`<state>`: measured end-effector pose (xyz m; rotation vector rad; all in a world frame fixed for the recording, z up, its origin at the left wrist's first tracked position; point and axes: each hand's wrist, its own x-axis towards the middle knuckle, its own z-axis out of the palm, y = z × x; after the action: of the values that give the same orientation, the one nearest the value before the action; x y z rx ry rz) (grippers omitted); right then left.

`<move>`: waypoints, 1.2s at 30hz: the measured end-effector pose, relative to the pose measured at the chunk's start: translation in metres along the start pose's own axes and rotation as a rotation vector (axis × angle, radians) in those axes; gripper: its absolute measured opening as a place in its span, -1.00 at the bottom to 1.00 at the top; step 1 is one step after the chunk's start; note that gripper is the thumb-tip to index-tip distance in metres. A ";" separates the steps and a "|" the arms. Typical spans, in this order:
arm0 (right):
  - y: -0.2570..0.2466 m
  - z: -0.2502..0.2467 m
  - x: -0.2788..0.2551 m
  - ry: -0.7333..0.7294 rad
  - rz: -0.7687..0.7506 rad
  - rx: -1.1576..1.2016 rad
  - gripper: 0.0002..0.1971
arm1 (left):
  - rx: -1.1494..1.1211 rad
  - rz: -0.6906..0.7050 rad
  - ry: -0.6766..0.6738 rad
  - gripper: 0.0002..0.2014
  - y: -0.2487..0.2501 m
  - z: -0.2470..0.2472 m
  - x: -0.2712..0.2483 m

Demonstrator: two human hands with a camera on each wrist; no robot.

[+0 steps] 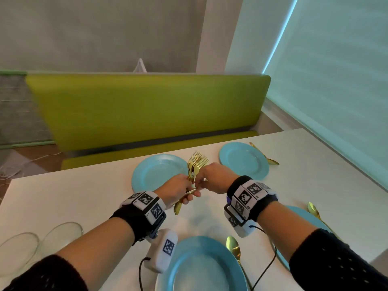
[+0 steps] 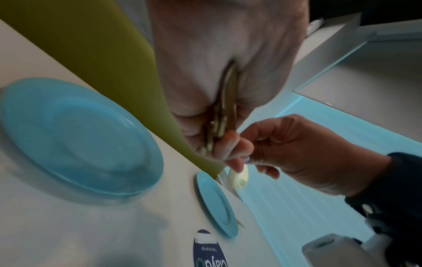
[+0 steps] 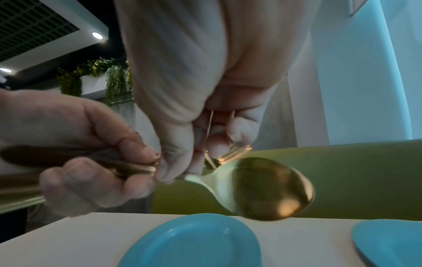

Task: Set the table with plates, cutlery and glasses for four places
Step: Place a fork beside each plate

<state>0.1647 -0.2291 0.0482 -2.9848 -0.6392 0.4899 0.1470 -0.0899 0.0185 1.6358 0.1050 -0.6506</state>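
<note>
The bundle of gold forks [image 1: 196, 165] is held above the counter [image 1: 88, 198], just on the near side of the far-left blue plate [image 1: 156, 172], which serves as the landmark here. The left hand [image 1: 178, 191] has its fingers curled round the handles, tines up; the right hand [image 1: 214, 178] pinches one piece at the bundle, and the right wrist view shows a gold spoon [image 3: 262, 187] among the pieces. Status, as judged from the layout: four blue plates are set, with the landmark plate, a second plate [image 1: 244, 160] to its right, a near plate [image 1: 201, 265] on the near side of it, and a fourth plate [image 1: 298, 219] to the near right, partly behind the right forearm. A gold spoon lies beside each of the three other plates [image 1: 266, 157] [image 1: 234, 247] [image 1: 313, 210]; none is visible beside the landmark plate. No fork lies on the counter yet, so fork placement appears to remain at all four places. Two clear glasses [image 1: 42, 238] stand together to the near left of the landmark plate, not yet distributed; whether more exist cannot be determined. The counter is white and smooth. Behind the landmark plate runs a green upholstered bench [image 1: 147, 110], backed by a grey wall, with a pale blue blind [image 1: 325, 70] to the right.
</note>
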 end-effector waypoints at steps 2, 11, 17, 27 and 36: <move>0.008 0.000 0.008 0.022 0.022 0.017 -0.78 | -0.050 -0.005 0.069 -0.77 -0.002 -0.009 0.008; 0.072 0.026 0.078 0.190 0.384 0.489 -0.83 | -0.179 -0.074 0.358 -0.89 -0.009 -0.059 0.060; 0.087 0.058 0.133 0.036 0.547 0.577 -0.80 | -0.164 -0.046 0.351 -0.88 -0.007 -0.071 0.082; 0.085 0.084 0.177 -0.117 0.576 0.342 -0.68 | -0.166 -0.076 0.349 -0.87 -0.025 -0.073 0.104; 0.083 0.087 0.185 -0.110 0.686 0.271 -0.67 | -0.183 -0.079 0.334 -0.89 -0.028 -0.071 0.109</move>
<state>0.3299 -0.2310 -0.0986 -2.8487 0.4489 0.7005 0.2511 -0.0502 -0.0554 1.5553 0.4609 -0.4089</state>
